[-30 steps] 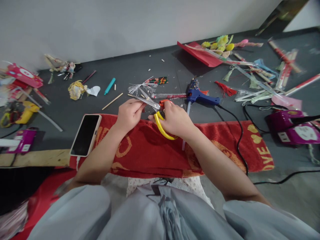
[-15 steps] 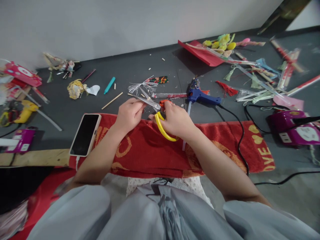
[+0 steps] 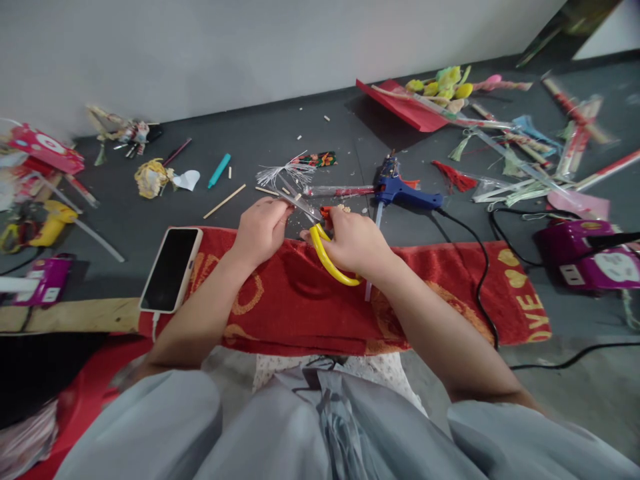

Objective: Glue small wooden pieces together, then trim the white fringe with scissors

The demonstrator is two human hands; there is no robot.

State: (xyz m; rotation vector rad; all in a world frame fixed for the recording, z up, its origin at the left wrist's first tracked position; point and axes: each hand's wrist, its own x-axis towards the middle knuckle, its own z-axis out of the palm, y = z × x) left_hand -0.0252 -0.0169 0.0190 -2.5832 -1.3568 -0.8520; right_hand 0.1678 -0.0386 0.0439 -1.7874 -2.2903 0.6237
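Observation:
Yellow-handled scissors [image 3: 331, 260] are in my right hand [image 3: 361, 243], which is closed around their handle. Their blades point up and to the left, towards my left hand [image 3: 263, 231]. A small orange-red piece [image 3: 326, 213] shows at the fingers of my right hand; how it is held is unclear. The left fingers are pinched together beside the blades, and whatever is between them is hidden. Both hands are over the far edge of a red towel [image 3: 300, 300]. Just beyond the blades lie white strands [image 3: 280, 175] with a floral-patterned piece [image 3: 323, 159].
A blue glue gun [image 3: 410, 195] lies to the right, its cord crossing the towel. A charging phone [image 3: 170, 270] rests at the towel's left end. Thin sticks [image 3: 225, 201], a teal stick [image 3: 219, 171] and a red tassel [image 3: 453, 177] lie around. A purple box [image 3: 583, 257] stands far right.
The scissor blades have swung slightly and sit closer together, with one tip no longer reaching beyond my left fingers. Both hands have shifted only slightly.

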